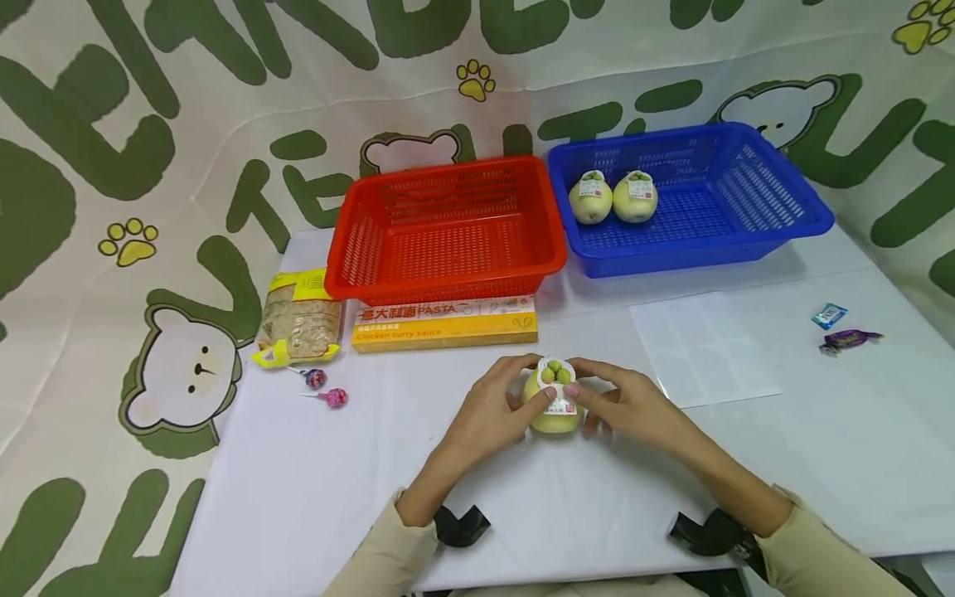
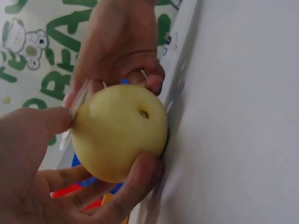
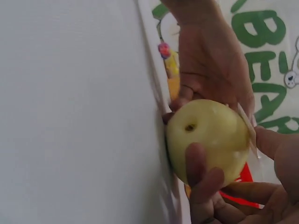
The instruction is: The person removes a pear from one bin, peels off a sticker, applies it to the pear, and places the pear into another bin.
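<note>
- The white table fills the near part of the head view, with a bear-print cloth hung behind it.
- A red basket stands at the back centre and a blue basket just to its right; two labelled pears sit side by side in the blue one.
- A yellow pasta box lies right in front of the red basket, and a bag of sliced bread lies beside the box on the left.
- A backing sheet lies flat on the table, to the right of the hands.
- The left hand and the right hand meet at the table's near middle, both curled round one yellow pear from opposite sides.
- The pear sits between the two palms, pressed against the table; in the wrist views its dimpled end faces the cameras.
- The left thumb lies against the pear's side while other fingers cup it underneath; the right fingers wrap it likewise.
- A label printed with green fruit covers the pear's top, and fingertips of both hands lie on its edges.
- Two lollipops lie left of the hands, and two wrapped sweets lie well apart at the far right.
</note>
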`<state>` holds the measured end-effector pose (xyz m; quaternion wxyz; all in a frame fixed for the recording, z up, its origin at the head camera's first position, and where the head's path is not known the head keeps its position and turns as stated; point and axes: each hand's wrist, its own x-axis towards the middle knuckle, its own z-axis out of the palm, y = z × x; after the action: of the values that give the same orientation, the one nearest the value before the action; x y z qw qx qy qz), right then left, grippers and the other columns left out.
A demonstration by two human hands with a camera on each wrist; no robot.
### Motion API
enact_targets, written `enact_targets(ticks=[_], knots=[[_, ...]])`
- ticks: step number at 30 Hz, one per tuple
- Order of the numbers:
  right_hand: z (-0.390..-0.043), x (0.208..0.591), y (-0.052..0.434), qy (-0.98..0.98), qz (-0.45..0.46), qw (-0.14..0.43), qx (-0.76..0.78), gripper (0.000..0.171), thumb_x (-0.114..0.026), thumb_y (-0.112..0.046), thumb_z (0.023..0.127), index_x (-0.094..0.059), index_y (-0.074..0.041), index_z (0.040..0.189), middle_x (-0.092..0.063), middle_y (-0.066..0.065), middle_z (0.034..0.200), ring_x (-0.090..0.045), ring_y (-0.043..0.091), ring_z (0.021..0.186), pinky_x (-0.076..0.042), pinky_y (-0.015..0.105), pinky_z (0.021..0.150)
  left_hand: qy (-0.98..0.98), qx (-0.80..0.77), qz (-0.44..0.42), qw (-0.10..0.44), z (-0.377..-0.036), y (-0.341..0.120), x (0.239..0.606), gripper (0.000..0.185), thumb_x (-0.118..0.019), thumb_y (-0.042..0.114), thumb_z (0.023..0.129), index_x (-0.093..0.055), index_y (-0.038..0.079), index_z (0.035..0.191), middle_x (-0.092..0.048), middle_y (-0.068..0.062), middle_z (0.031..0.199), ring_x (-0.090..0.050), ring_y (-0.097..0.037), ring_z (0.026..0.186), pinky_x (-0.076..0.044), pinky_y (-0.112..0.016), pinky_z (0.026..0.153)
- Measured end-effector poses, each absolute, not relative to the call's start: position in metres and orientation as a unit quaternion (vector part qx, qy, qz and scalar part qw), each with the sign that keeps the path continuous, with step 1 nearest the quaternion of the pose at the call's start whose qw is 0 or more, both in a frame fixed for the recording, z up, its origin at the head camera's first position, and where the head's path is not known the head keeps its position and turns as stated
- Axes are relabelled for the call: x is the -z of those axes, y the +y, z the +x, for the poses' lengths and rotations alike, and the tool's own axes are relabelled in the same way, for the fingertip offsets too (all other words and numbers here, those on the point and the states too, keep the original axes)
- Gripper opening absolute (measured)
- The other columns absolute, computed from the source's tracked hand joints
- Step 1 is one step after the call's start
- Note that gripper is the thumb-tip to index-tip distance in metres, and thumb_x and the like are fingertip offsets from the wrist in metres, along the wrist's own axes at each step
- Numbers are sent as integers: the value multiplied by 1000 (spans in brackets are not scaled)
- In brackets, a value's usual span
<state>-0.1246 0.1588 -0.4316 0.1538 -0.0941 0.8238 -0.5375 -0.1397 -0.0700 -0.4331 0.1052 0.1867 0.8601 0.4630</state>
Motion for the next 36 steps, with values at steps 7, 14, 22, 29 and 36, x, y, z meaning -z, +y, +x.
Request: enact_targets(ticks=[7,14,22,29,36], knots=[[-120,439,156,807,-95,147,565,64,-71,-35,93,-51,-6,146,-65,14,119,-70,24,65,-55,32,56,837,-483,227,117,-143,-73,439,56,-70,40,94,-56,16,143,-55,5,136,-68,-8,80,-57,-24,62],[-122,446,164,800,-154,141,563,68,-79,-23,88,-49,-5,147,-52,14,139,-69,20,72,-55,28,60,810,-509,241,163,-143,-80,437,72,-82,27,85,-49,17,148,-52,2,138,-70,-11,82,-59,-25,69],[-128,442,163,815,-116,160,545,54,-69,-39,95,-54,-12,140,-63,7,62,-47,13,50,-29,22,44,832,-474,234,169,-146,-76,438,64,-68,48,93,-46,25,149,-53,4,141,-67,-8,80,-57,-27,66],[-129,450,153,780,-88,139,603,44,-67,-29,98,-59,-14,138,-58,11,76,-47,15,51,-34,23,45,832,-506,173,147,-146,-64,443,54,-66,55,92,-57,26,137,-60,4,131,-68,-15,61,-54,-33,54],[-132,455,144,780,-62,94,616,30,-63,-36,99,-66,-18,123,-65,4,116,-58,12,65,-45,23,62,841,-515,133,98,-146,-56,446,33,-59,56,95,-63,32,117,-61,8,128,-64,-16,61,-51,-34,58]])
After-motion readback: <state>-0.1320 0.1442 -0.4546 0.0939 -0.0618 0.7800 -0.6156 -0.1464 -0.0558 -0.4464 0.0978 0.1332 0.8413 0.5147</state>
